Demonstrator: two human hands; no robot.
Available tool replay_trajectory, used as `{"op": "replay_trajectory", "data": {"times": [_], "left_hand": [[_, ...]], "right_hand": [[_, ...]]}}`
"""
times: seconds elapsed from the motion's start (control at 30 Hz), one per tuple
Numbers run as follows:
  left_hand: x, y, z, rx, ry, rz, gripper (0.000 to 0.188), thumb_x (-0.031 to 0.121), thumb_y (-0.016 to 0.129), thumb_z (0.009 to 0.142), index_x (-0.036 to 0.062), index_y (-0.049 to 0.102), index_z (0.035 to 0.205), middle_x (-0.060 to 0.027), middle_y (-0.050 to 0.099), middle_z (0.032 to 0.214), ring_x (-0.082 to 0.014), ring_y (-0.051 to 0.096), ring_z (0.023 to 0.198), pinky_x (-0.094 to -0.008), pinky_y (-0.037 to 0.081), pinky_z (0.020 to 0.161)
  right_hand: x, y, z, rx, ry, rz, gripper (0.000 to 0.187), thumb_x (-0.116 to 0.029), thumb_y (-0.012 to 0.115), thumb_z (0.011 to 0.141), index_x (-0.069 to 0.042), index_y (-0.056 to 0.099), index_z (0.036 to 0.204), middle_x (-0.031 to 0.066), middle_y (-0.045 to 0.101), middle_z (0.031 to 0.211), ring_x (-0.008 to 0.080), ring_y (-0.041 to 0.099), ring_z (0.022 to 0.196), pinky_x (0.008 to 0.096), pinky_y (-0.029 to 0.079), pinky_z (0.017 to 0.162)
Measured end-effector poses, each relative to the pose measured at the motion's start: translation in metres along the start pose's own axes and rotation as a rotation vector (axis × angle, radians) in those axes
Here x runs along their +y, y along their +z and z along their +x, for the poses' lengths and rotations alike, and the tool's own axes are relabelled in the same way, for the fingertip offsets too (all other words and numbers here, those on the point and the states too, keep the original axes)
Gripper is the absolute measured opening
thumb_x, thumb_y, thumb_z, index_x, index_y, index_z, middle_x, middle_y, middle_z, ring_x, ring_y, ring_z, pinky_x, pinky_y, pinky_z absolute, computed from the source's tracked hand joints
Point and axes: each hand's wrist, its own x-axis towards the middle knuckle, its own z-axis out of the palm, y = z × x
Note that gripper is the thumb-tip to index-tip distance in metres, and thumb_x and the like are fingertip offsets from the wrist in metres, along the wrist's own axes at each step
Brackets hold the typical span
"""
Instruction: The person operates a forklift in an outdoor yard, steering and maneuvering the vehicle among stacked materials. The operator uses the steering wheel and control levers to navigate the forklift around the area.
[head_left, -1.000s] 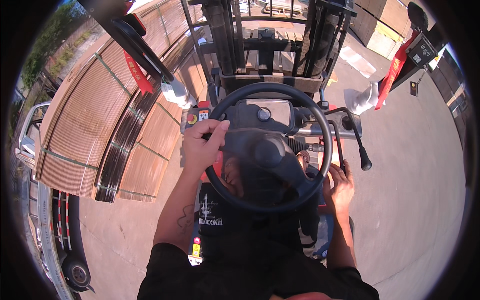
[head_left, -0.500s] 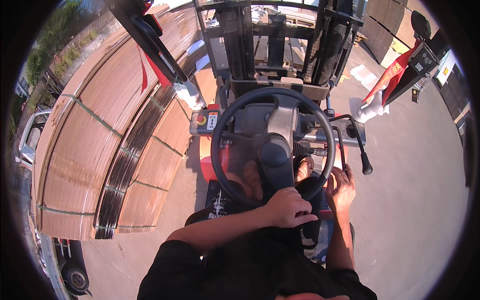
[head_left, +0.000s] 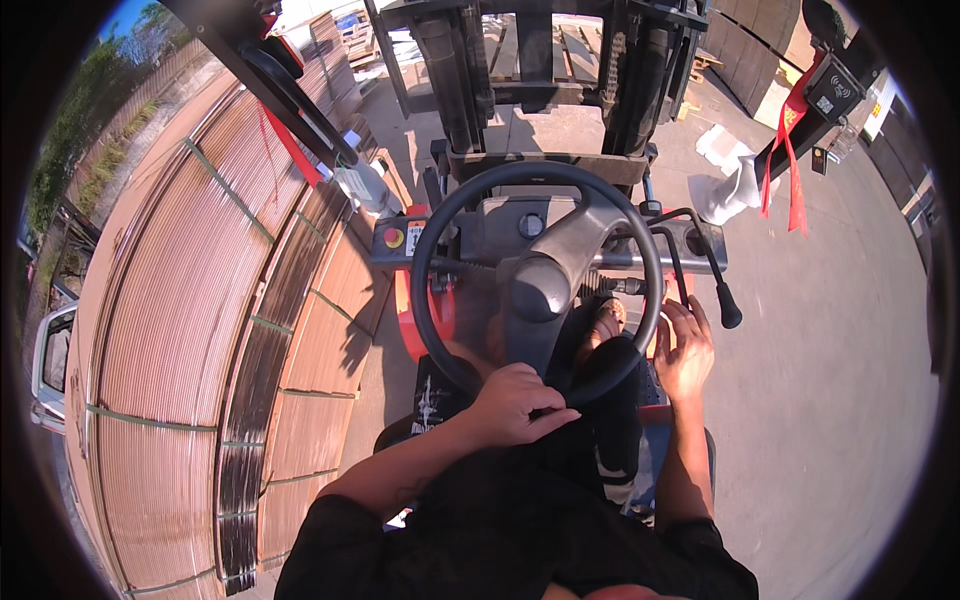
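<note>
My left hand [head_left: 518, 405] is closed on the lower rim of the black steering wheel [head_left: 651, 300], with its thumb pointing right. The wheel's broad spoke [head_left: 585, 232] slants up and to the right. Beside the wheel's right edge, my right hand [head_left: 685, 350] has curled fingers on the end of a thin black lever [head_left: 678, 265]; the grip itself is mostly hidden by the fingers. Just right of it, a second bent lever with a black knob [head_left: 731, 308] stands untouched. Below the wheel, my sandaled foot [head_left: 606, 325] shows on the forklift floor.
Strapped stacks of brown cardboard sheets [head_left: 165, 330] stand close on the left. The forklift mast [head_left: 450, 85] rises ahead, with pallets [head_left: 575, 50] beyond it. A red button [head_left: 392, 238] sits left of the wheel. Red ribbon [head_left: 790, 160] hangs on the right post.
My left hand has moved left as the steering wheel turned slightly clockwise. The cardboard stacks and the white vehicle at left have shifted lower in view. My right hand stays at the lever.
</note>
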Motion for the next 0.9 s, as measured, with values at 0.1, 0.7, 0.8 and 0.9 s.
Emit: {"op": "replay_trajectory", "data": {"times": [0.1, 0.7, 0.8, 0.9], "left_hand": [[0.01, 0.033, -0.025, -0.043, 0.02, 0.017, 0.027, 0.031, 0.094, 0.092, 0.0154, 0.078, 0.077, -0.0007, 0.064, 0.063, -0.0244, 0.06, 0.059, -0.0381, 0.047, 0.065], [0.115, 0.042, -0.051, -0.083, 0.047, -0.039, 0.025, 0.028, 0.095, 0.091, 0.0157, 0.078, 0.078, 0.0003, 0.065, 0.065, -0.0257, 0.062, 0.062, -0.039, 0.049, 0.067], [0.166, 0.068, -0.075, -0.116, 0.027, 0.017, 0.03, 0.036, 0.09, 0.094, 0.0162, 0.076, 0.076, -0.0008, 0.064, 0.062, -0.0272, 0.066, 0.062, -0.0409, 0.051, 0.07], [0.203, 0.101, -0.061, -0.081, 0.072, -0.002, 0.031, 0.037, 0.089, 0.095, 0.0154, 0.076, 0.077, -0.0015, 0.065, 0.062, -0.0276, 0.067, 0.063, -0.042, 0.051, 0.07]], "right_hand": [[0.001, -0.006, -0.02, 0.028, -0.015, 0.033, 0.026, -0.002, 0.075, 0.1, -0.006, 0.082, 0.124, 0.0117, 0.082, 0.132, 0.0428, 0.068, 0.139, 0.0505, 0.056, 0.116], [-0.026, -0.087, -0.113, 0.019, -0.049, -0.005, 0.022, -0.003, 0.075, 0.1, -0.004, 0.081, 0.121, 0.0127, 0.082, 0.129, 0.043, 0.069, 0.137, 0.0504, 0.056, 0.118], [-0.025, -0.137, -0.144, 0.042, -0.03, 0.048, 0.022, -0.004, 0.073, 0.103, -0.004, 0.08, 0.123, 0.0136, 0.082, 0.129, 0.0431, 0.069, 0.137, 0.0502, 0.056, 0.117], [-0.004, -0.166, -0.133, 0.107, -0.087, 0.092, 0.022, -0.004, 0.069, 0.106, -0.004, 0.08, 0.125, 0.0134, 0.081, 0.131, 0.0425, 0.07, 0.137, 0.0496, 0.056, 0.116]]}}
